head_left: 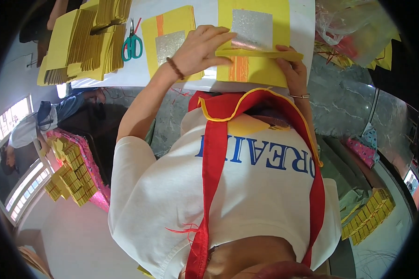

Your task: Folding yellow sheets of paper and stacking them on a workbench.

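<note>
A stack of yellow paper sheets [253, 74] with an orange stripe and a silver square [253, 28] lies before me on the white table. Across it runs a narrow folded yellow edge [265, 54], standing slightly raised. My right hand [293, 67] grips the right end of this fold between thumb and fingers. My left hand [205, 49], fingers spread, hovers at the stack's left side, its fingertips near the silver square and the fold's left end. Partly under my left wrist lies a second yellow stack [174, 28] with its own silver square.
Teal-handled scissors [132, 48] lie left of the second stack. Piles of folded yellow paper [81, 42] fill the table's left end. A clear plastic bag [342, 28] sits to the right. More yellow bundles [74, 169] rest in a pink-lined container at left, near another person [46, 116].
</note>
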Available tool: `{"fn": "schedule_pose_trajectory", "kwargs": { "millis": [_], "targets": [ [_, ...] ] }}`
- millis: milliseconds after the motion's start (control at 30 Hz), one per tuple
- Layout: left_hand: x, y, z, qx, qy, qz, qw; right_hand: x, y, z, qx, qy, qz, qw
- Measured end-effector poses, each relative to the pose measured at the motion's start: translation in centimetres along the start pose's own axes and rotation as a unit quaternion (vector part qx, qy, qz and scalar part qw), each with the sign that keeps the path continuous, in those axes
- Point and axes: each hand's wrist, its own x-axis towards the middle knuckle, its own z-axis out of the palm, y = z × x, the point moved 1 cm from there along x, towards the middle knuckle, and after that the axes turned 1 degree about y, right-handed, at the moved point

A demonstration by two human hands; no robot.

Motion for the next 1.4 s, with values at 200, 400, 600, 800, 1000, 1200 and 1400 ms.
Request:
{"fn": "schedule_pose_trajectory", "kwargs": {
  "millis": [200, 400, 600, 800, 1000, 1200, 1400],
  "targets": [
    [0.0, 0.5, 0.7, 0.119, 0.051, 0.017, 0.991, 0.3, -1.8, -1.3, -0.142, -0.056, -0.148, 0.977],
    [-1.1, 2.8, -0.5, 0.131, 0.048, 0.118, 0.983, -1.9, -5.2, -1.5, -0.422, -0.077, -0.290, 0.856],
    [-2.3, 3.6, 0.4, -0.061, 0.024, -0.005, 0.998, -3.0, -5.3, -1.2, -0.358, -0.155, -0.245, 0.887],
    [-1.7, 2.4, 1.8, -0.212, 0.011, -0.201, 0.956, -1.6, -3.7, -0.5, -0.229, -0.066, 0.010, 0.971],
    [-1.4, 1.3, 3.7, -0.315, 0.087, -0.294, 0.898, -0.1, -4.6, 0.8, -0.079, 0.057, 0.012, 0.995],
    [-0.6, 1.8, 3.2, -0.407, 0.101, -0.336, 0.843, 0.4, -5.9, 1.1, -0.283, 0.022, 0.042, 0.958],
    [-0.7, 2.6, 2.9, -0.362, 0.118, -0.333, 0.863, 0.8, -6.0, 1.4, -0.321, 0.028, -0.010, 0.947]
  ]
}}
